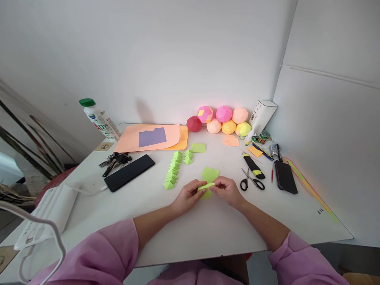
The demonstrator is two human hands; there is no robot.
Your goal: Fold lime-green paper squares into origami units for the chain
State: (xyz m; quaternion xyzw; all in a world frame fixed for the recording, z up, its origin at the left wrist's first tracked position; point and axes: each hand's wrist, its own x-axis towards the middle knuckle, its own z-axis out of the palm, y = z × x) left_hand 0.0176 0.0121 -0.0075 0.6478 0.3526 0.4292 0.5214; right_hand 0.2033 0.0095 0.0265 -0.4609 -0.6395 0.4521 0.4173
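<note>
A narrow folded piece of green paper (206, 186) is pinched between both hands above the table. My left hand (189, 195) grips its left end, and my right hand (228, 190) grips its right end. Loose green paper squares (210, 173) lie just behind and beneath the hands. To the left stands a long row of folded green paper pieces (172, 171), with a shorter row (188, 156) beside it. Farther back lies a flat green sheet stack (198, 147).
Scissors (251, 181) and a yellow-black cutter (253, 165) lie right, near a dark phone (285, 177). Paper balls (223, 114) are stacked by the wall. At left are a black power bank-like slab (130, 173), keys (115, 159), peach sheets (124, 140) and a tilted bottle (102, 122).
</note>
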